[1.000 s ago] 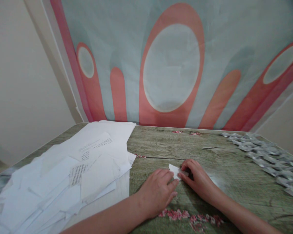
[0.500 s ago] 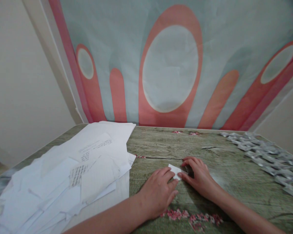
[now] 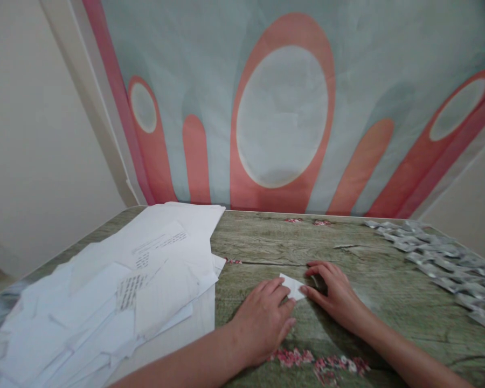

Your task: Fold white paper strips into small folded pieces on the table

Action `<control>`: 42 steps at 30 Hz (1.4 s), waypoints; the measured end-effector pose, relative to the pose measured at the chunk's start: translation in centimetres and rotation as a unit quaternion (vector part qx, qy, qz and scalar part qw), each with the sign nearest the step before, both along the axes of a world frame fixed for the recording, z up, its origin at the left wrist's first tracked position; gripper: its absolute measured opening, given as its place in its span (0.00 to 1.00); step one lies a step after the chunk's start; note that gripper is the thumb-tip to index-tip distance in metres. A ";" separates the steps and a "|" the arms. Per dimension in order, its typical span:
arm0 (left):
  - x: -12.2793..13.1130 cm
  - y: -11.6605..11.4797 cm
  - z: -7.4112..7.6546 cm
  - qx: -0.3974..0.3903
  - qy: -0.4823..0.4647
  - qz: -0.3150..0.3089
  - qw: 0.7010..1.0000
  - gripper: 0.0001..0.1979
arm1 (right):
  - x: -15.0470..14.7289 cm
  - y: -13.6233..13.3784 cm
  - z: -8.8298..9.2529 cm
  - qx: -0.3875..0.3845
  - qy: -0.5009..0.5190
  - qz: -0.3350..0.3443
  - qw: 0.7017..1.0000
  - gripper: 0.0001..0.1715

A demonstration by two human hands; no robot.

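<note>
Hardly anything is shifting since the earlier frames: both hands are staying at the same spot, and the right hand (image 3: 332, 295) is now lying a little flatter, its fingers (image 3: 321, 268) spreading out further over the worktop (image 3: 267, 242). A small folded white paper (image 3: 293, 286) is lying flat on the worktop between the two hands, near the middle of the scene. The left hand (image 3: 264, 319) is resting palm down just left of it, its fingers (image 3: 281, 293) loosely bent, with their tips touching the paper's near left edge; whether they are pinching it or only pressing on it cannot be told. The right hand is holding nothing, its fingers stretching wide apart, with the thumb tip touching the paper's right edge. A loose pile (image 3: 145, 280) of white sheets, some showing printed lines, is covering the left part of the worktop, well apart from the hands. Silvery sachets (image 3: 440, 253) are lying scattered along the far right edge. A pale backdrop (image 3: 283, 108) with red arches is hanging behind the far edge
</note>
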State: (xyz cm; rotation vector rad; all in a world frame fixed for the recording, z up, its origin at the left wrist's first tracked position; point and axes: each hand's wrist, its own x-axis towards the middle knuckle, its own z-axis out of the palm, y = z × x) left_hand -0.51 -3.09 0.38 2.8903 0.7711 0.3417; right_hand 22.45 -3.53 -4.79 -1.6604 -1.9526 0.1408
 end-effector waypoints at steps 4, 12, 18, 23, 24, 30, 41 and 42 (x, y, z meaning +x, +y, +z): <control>0.0 0.0 -0.2 0.002 0.003 0.001 1.000 0.17 | -0.5 -0.6 0.2 0.017 -0.006 -0.012 1.000 0.18; 0.0 0.0 -0.5 0.000 0.004 0.001 1.000 0.18 | -1.2 -0.9 0.4 0.005 -0.039 -0.026 0.999 0.27; -0.3 0.2 -0.5 -0.001 -0.001 -0.012 1.000 0.17 | 0.2 -0.4 0.1 0.011 -0.034 -0.030 0.999 0.25; -0.4 0.2 -0.6 -0.005 -0.004 -0.014 1.000 0.19 | -1.0 -1.6 0.8 0.075 -0.067 -0.010 0.995 0.16; -0.4 0.2 -0.6 -0.006 -0.007 -0.010 1.000 0.19 | -1.5 -2.0 1.2 0.070 -0.077 0.018 0.994 0.12; -0.4 0.1 -0.3 -0.032 -0.028 -0.001 0.999 0.16 | -3.9 -3.4 2.6 0.040 -0.102 0.098 0.989 0.12; -0.3 1.9 -0.4 -0.142 -0.113 0.094 0.979 0.13 | -4.5 -3.6 3.2 0.039 -0.120 0.162 0.979 0.15; -0.3 2.0 -0.5 -0.158 -0.118 0.098 0.975 0.12 | -4.5 -3.6 3.3 0.041 -0.114 0.166 0.979 0.15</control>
